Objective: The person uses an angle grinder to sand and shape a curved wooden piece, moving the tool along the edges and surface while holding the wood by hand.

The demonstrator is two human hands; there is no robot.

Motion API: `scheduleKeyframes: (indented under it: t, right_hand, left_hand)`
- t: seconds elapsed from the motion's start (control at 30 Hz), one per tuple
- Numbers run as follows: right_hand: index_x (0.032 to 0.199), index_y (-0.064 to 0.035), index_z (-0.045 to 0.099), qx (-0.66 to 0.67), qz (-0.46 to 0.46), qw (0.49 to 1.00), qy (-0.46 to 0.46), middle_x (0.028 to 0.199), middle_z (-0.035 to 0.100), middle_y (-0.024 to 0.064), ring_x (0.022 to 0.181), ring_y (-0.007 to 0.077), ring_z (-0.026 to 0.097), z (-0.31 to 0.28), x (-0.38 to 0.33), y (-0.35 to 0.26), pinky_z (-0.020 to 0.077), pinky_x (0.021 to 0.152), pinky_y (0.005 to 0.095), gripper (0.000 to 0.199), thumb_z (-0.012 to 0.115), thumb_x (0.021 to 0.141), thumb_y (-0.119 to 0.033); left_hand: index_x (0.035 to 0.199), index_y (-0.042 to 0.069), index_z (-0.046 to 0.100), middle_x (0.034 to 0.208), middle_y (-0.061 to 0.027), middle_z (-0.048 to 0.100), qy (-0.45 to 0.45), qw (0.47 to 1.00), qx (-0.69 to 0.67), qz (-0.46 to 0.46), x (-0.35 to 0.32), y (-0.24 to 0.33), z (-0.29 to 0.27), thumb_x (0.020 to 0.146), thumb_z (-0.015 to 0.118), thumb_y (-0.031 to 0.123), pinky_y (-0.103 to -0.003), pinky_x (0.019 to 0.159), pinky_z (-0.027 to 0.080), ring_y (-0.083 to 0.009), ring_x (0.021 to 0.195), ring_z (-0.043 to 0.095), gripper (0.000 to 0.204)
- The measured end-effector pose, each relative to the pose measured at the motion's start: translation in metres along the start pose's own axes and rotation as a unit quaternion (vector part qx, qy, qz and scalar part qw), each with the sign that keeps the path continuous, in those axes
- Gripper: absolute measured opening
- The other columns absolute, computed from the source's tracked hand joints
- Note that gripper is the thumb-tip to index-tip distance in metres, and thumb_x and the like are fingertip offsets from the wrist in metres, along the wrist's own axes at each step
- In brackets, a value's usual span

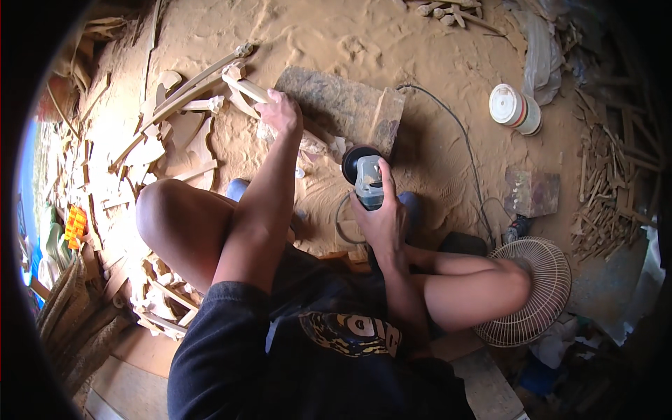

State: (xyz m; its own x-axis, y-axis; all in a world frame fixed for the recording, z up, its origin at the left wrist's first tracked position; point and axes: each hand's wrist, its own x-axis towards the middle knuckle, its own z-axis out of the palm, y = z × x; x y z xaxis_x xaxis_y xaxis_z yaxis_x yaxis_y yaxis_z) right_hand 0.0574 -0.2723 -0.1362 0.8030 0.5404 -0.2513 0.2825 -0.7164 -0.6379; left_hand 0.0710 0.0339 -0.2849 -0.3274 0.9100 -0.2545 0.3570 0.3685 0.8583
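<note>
A big worn wooden block (332,98) lies on the sandy floor (322,35) just past the two hands, right in the way on the far side. A black cord (458,122) bends across the sand to the right of it. Farther right are a white tub (514,110), a small block (532,192) and a heap of thin sticks (602,185). A round fan (535,297) is near, by the right knee. On the left, lots of cut wood bits (178,140) lie in a messy pile.

The left hand (281,113) is closed around a pale piece of wood (245,87), which is left of the big block and pokes out to the far left. The right hand (381,222) is wrapped around a power tool (369,183) with a see-through body. The tool's dark round pad (359,159) is close to the block's near side.

The left fingertips are hard to see. The left hand hides part of the wood, so I can't tell where its near end is, or if the pad touches it. The fan is partly behind the knee.
</note>
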Motion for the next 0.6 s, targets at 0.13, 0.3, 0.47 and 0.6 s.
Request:
scheduleKeyframes:
  t: [0.13, 0.3, 0.47, 0.6]
  right_hand:
    - [0.164, -0.0213, 0.041, -0.071, -0.021, 0.997, 0.014, 0.112, 0.076, 0.0293, 0.095, 0.0483, 0.074, -0.001, -0.004, -0.009, 0.0572, 0.084, 0.0579, 0.086, 0.08, 0.087, -0.03]
    - [0.164, -0.0221, 0.041, 0.018, -0.034, 0.999, 0.03, 0.121, 0.075, 0.026, 0.097, 0.0493, 0.074, 0.001, -0.002, 0.003, 0.0576, 0.085, 0.0577, 0.085, 0.078, 0.088, -0.03]
    - [0.164, -0.0207, 0.041, -0.026, -0.033, 0.999, 0.012, 0.125, 0.074, 0.0246, 0.096, 0.0491, 0.074, 0.0, -0.006, -0.002, 0.0586, 0.084, 0.0567, 0.085, 0.078, 0.088, -0.03]
    - [0.161, -0.0221, 0.046, -0.038, 0.005, 0.998, 0.059, 0.114, 0.076, 0.0284, 0.099, 0.049, 0.073, -0.011, -0.005, 0.005, 0.059, 0.084, 0.0559, 0.086, 0.083, 0.083, -0.029]
  left_hand:
    - [0.127, -0.012, 0.056, 0.114, -0.0385, 0.068, 0.022, 0.999, 0.026, 0.018, 0.002, -0.001, 0.001, 0.105, 0.059, 0.047, -0.054, 0.1, 0.05, -0.0507, 0.11, 0.067, 0.063]
    - [0.129, -0.013, 0.055, 0.115, -0.0377, 0.068, -0.013, 0.999, 0.029, -0.015, -0.008, 0.006, 0.0, 0.105, 0.058, 0.049, -0.054, 0.101, 0.051, -0.0491, 0.111, 0.067, 0.066]
    - [0.12, -0.009, 0.057, 0.105, -0.0319, 0.071, 0.021, 1.0, 0.018, 0.011, 0.005, -0.002, -0.001, 0.104, 0.063, 0.044, -0.053, 0.089, 0.054, -0.0478, 0.097, 0.069, 0.055]
    - [0.124, -0.008, 0.056, 0.11, -0.0317, 0.071, -0.013, 1.0, 0.021, 0.005, -0.009, 0.003, 0.003, 0.103, 0.064, 0.042, -0.054, 0.092, 0.052, -0.0491, 0.101, 0.068, 0.056]
